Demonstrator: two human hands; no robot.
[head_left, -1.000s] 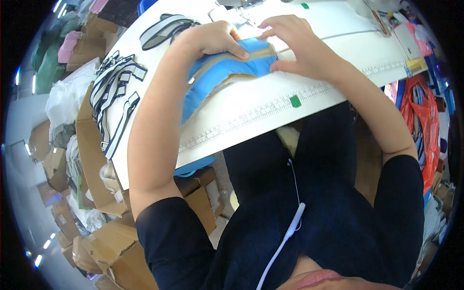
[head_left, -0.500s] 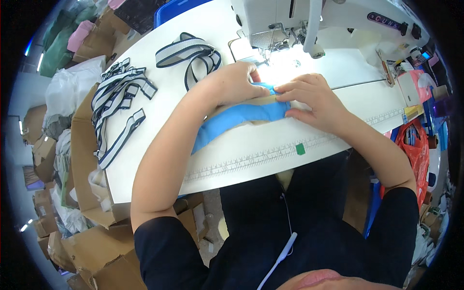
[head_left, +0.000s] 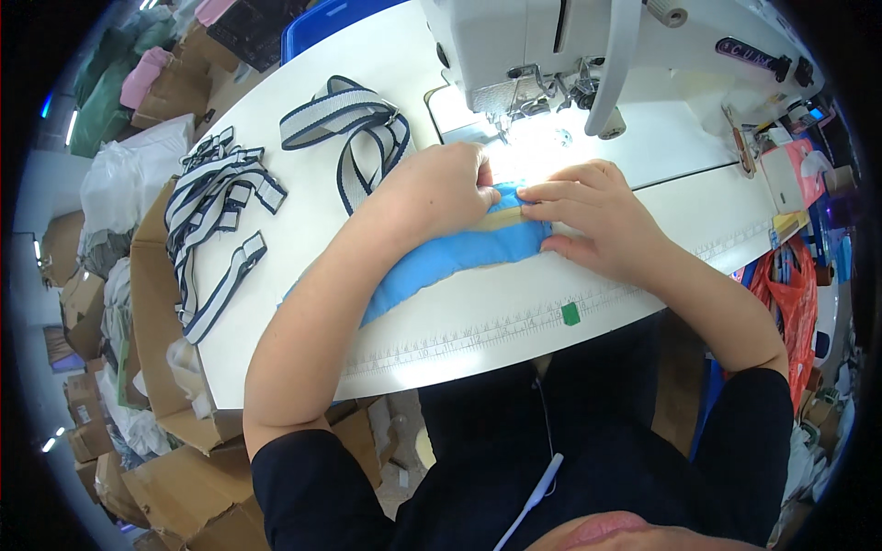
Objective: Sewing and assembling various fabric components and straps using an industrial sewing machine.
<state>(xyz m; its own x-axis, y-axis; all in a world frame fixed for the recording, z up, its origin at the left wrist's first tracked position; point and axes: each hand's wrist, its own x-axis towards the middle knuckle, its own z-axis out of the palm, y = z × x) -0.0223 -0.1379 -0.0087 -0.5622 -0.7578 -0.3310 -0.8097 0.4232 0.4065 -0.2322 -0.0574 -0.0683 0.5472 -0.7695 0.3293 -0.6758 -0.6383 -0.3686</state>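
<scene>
My left hand (head_left: pixel 446 188) is curled over a blue fabric piece (head_left: pixel 432 266) with a tan strip (head_left: pixel 496 220) along it, thumb and fingers gripping its back edge. My right hand (head_left: pixel 593 220) rests on the fabric's right end, fingers apart and bent, fingertips on the strip and thumb at the near edge. The fabric lies on the white table (head_left: pixel 459 321), just in front of a white sewing machine (head_left: pixel 496 41), whose lit needle area (head_left: pixel 542 129) is beyond my fingers. Part of the fabric is hidden behind my left forearm.
Striped straps lie in a pile (head_left: pixel 211 184) and a loop (head_left: pixel 331 119) on the left. A printed ruler (head_left: pixel 441 344) with a green patch runs along the near edge. Cardboard boxes (head_left: pixel 161 312) crowd the left floor; a red bag (head_left: pixel 785 285) is at the right.
The view has shifted, bringing more of the machine in and the hands lower in the picture. My left hand has moved slightly right along the fabric; my right fingers have settled onto it.
</scene>
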